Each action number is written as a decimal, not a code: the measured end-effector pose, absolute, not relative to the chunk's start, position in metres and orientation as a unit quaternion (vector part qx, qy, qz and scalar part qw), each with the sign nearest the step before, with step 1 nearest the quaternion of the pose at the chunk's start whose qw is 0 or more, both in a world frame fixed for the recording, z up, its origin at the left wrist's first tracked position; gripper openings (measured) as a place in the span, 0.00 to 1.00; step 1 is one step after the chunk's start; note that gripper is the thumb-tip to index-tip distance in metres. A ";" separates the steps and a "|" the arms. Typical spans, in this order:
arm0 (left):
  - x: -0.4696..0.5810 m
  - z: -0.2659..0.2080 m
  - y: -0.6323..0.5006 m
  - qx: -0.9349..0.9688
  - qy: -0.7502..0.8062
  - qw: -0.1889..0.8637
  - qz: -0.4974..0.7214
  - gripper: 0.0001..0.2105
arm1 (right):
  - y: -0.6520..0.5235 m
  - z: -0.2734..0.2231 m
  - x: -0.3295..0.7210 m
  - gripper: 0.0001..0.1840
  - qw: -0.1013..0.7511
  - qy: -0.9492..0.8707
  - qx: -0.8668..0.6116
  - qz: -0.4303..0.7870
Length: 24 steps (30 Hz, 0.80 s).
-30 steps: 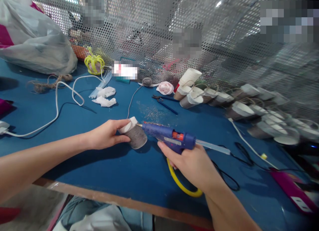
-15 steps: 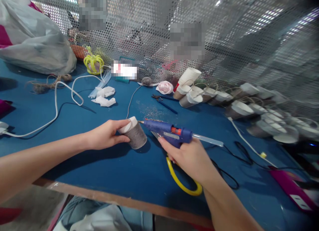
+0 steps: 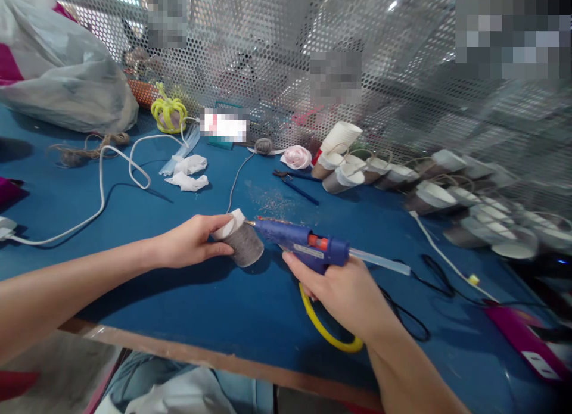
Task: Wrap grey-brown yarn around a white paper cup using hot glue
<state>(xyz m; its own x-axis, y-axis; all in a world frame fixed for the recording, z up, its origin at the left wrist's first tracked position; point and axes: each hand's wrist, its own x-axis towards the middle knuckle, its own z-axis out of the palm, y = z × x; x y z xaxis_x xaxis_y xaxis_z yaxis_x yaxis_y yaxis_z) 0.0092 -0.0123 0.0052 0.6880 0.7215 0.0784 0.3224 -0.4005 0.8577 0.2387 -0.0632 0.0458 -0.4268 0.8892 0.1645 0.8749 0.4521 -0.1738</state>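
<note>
My left hand (image 3: 199, 242) is closed on a small paper cup (image 3: 247, 246) wrapped in grey yarn, thumb and fingers pinching its white rim end. The cup leans on its side just over the table. My right hand (image 3: 337, 280) grips a blue glue gun (image 3: 295, 238) with a clear glue stick poking out of its back. The gun's metal nozzle touches or nearly touches the cup near its white edge. A grey strand runs from the cup to a small yarn ball (image 3: 263, 146). Scissors with a yellow handle (image 3: 328, 330) lie partly hidden under my right hand.
Blue pliers (image 3: 295, 186) lie behind the glue gun. Several yarn-wrapped cups (image 3: 431, 198) with twine handles line the back right. A pink fabric rose (image 3: 297, 157), a yellow crown-shaped piece (image 3: 168, 113) and a plastic bag (image 3: 67, 74) sit along the mesh. Cables cross both sides.
The glue gun has tilted and dropped slightly, its nozzle moving a little left and down along the cup's edge. My left hand and the cup have stayed almost still.
</note>
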 end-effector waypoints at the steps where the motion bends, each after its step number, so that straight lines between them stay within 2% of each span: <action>1: 0.009 0.005 -0.012 0.804 0.323 0.445 0.226 0.13 | -0.063 0.046 0.239 0.16 0.106 -0.849 -0.518 0.011; 4: 0.008 0.006 -0.012 0.805 0.318 0.446 0.227 0.14 | -0.063 0.045 0.241 0.17 0.095 -0.845 -0.526 -0.011; 11: 0.009 0.005 -0.012 0.806 0.315 0.444 0.233 0.12 | -0.062 0.041 0.245 0.16 0.101 -0.850 -0.517 0.019; 19: 0.008 0.004 -0.012 0.815 0.324 0.426 0.220 0.14 | -0.058 0.047 0.233 0.11 0.178 -0.769 -0.596 0.147; 24: 0.008 0.005 -0.013 0.818 0.328 0.420 0.216 0.13 | -0.064 0.047 0.229 0.19 0.210 -0.695 -0.649 0.227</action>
